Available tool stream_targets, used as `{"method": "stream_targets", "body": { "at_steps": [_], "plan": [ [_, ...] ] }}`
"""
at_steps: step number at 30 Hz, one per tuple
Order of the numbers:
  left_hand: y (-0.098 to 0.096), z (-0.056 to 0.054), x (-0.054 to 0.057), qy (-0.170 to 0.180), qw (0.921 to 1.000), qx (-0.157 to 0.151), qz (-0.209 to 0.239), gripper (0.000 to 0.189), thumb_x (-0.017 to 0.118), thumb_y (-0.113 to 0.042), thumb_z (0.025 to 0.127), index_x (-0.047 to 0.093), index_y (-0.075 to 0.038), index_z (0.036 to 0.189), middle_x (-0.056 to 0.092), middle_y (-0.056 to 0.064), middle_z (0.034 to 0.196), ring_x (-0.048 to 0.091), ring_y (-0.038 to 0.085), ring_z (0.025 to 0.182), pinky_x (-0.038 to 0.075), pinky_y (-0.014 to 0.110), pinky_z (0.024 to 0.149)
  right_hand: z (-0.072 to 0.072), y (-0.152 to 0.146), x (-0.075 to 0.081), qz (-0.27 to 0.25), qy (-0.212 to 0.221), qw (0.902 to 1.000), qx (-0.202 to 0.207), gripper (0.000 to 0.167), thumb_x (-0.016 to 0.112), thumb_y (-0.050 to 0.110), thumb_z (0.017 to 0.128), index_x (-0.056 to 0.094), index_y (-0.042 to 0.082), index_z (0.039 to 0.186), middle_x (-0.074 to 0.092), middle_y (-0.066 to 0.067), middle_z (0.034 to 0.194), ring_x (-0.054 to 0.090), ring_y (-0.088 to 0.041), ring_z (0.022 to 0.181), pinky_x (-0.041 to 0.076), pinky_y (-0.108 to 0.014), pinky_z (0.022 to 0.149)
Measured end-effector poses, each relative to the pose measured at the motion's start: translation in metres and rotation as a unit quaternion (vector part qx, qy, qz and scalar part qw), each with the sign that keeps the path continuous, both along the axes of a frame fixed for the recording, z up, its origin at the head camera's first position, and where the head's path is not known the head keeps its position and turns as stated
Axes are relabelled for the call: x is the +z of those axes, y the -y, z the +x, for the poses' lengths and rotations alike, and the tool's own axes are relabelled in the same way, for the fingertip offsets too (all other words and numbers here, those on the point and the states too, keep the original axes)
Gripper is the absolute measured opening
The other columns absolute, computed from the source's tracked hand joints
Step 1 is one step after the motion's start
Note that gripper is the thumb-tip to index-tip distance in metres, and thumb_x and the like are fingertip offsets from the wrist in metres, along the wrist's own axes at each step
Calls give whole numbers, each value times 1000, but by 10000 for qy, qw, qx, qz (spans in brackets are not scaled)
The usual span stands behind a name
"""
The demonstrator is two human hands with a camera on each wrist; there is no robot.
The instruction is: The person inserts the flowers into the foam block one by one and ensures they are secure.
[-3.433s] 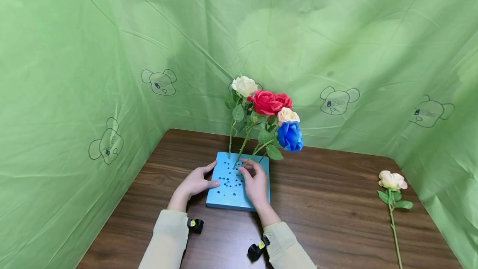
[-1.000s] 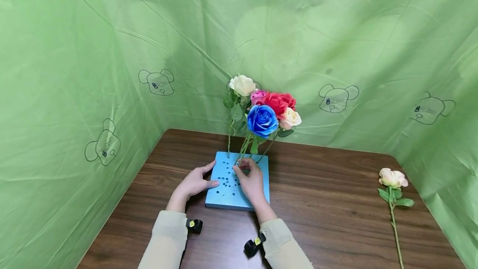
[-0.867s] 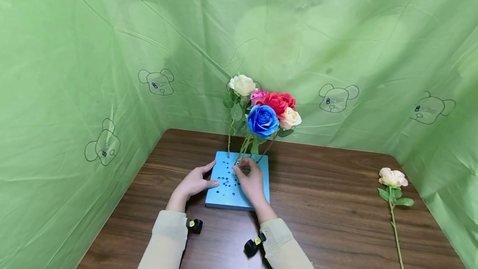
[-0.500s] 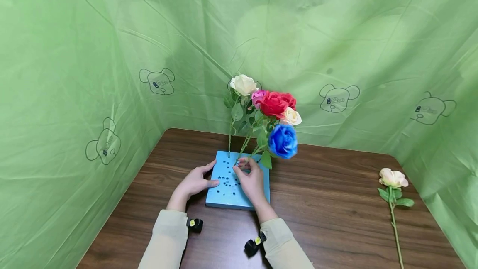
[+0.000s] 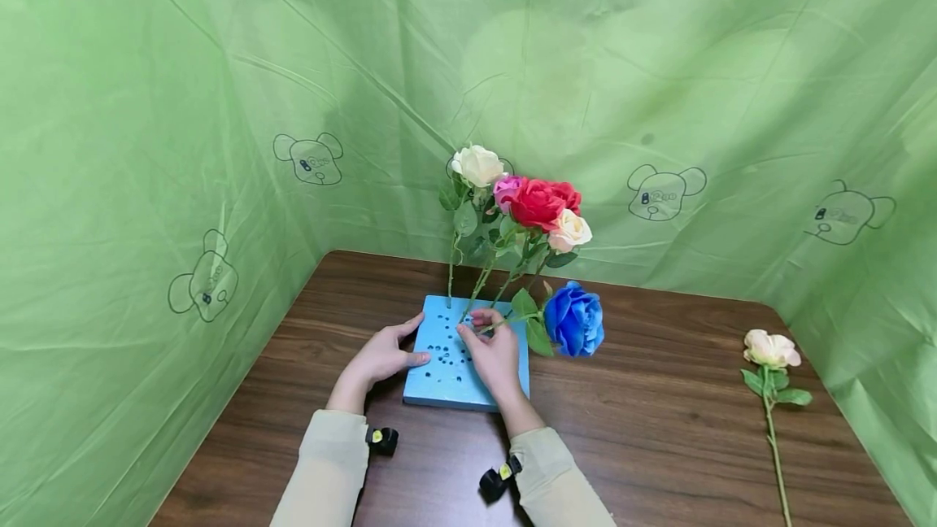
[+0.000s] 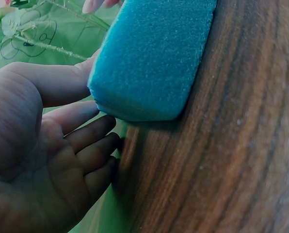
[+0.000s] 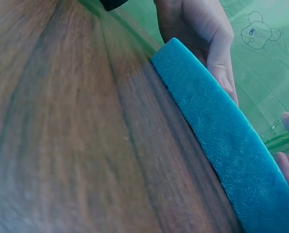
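Note:
A blue foam block (image 5: 457, 393) dotted with small holes lies on the table. My left hand (image 5: 382, 360) holds its left edge, thumb on the top face and fingers along the side. In the left wrist view the fingers of that hand (image 6: 52, 126) reach the block's corner. Over the block's right half, my right hand (image 5: 496, 354) pinches the stem of a blue rose (image 5: 574, 318) between thumb and fingers. The rose leans far to the right, its bloom beyond the block's edge. In the right wrist view the green stem (image 7: 280, 141) shows between the fingertips; its lower end is hidden.
Upright in the block's rear part stand a white rose (image 5: 477, 166), a purple-pink rose (image 5: 507, 192), red roses (image 5: 542, 203) and a cream rose (image 5: 569, 230). Another pale rose (image 5: 771, 350) lies on the wooden table (image 5: 644, 413) at the right. Green cloth (image 5: 410, 88) encloses the table.
The blue bloom has swung left in front of the other roses, then down to the right, lower than before. My right hand's grip shifted slightly left; my left hand stays at the block.

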State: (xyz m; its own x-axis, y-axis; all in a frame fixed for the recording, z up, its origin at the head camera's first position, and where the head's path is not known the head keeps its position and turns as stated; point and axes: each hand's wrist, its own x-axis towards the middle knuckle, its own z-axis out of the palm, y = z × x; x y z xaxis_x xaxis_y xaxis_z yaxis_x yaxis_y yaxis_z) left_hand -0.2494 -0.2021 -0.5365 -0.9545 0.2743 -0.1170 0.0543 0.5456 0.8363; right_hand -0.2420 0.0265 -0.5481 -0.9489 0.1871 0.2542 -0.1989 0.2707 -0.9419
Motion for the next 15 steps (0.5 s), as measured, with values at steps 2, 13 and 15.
{"method": "stream_targets", "body": {
  "at_steps": [2, 13, 15],
  "plan": [
    [0, 0, 0, 15, 10000, -3, 26, 85, 85, -26, 94, 40, -15, 166, 41, 16, 167, 33, 37, 156, 29, 58, 125, 0, 0, 0, 349, 27, 9990, -265, 25, 92, 22, 88, 77, 12, 105, 66, -1, 82, 61, -14, 72, 53, -29, 68],
    [0, 0, -2, 56, 10000, 3, 42, 85, 85, -28, 95, 40, -17, 167, 40, 16, 168, 31, 37, 157, 29, 59, 125, 1, -3, -3, 124, -289, 9989, -335, 25, 95, 16, 84, 74, 10, 95, 71, 0, 85, 67, -15, 76, 55, -28, 70],
    [1, 0, -3, 64, 10000, 2, 54, 85, 85, -28, 95, 40, -17, 167, 40, 15, 168, 31, 37, 157, 29, 59, 125, 1, -4, -3, 73, -291, 9989, -349, 22, 93, 18, 87, 74, 11, 96, 73, 0, 88, 69, -17, 81, 56, -29, 74]
  ]
}}
